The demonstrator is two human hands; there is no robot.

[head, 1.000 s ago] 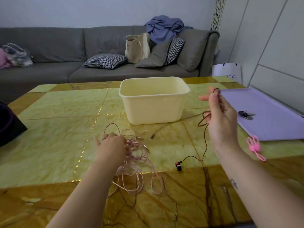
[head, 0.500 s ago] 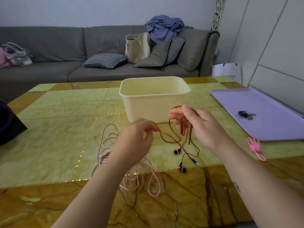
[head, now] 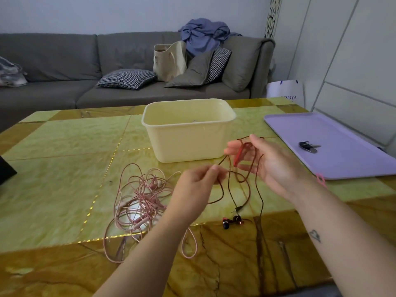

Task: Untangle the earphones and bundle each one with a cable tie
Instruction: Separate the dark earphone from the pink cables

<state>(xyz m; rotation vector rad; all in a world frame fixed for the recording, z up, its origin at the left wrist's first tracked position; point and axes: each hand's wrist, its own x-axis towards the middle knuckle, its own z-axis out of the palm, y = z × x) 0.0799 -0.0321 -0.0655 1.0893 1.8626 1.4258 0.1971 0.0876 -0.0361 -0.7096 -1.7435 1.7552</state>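
Earphones [head: 236, 218] held, left hand [head: 198, 185], right hand [head: 273, 166]

table [head: 53, 179]: glossy polished stone, veined | tub [head: 188, 144] at 12 o'clock: smooth cream plastic, dull sheen | tray [head: 342, 163] at 2 o'clock: smooth matt lilac plastic | pink earphones [head: 141, 196] at 8 o'clock: satiny cord | red earphones [head: 232, 220] at 5 o'clock: glossy buds | sofa [head: 53, 58]: matt grey cloth

Only one piece of lettering can be read: the dark blue capitals "ROYA" on a white paper bag [head: 286, 93], which stands beyond the end of the sofa [head: 64, 61]. The letters sit low on the bag's face (whatever comes before them is too unclear to make out). A small heart outline [head: 314, 235] is tattooed on the right forearm [head: 347, 249].
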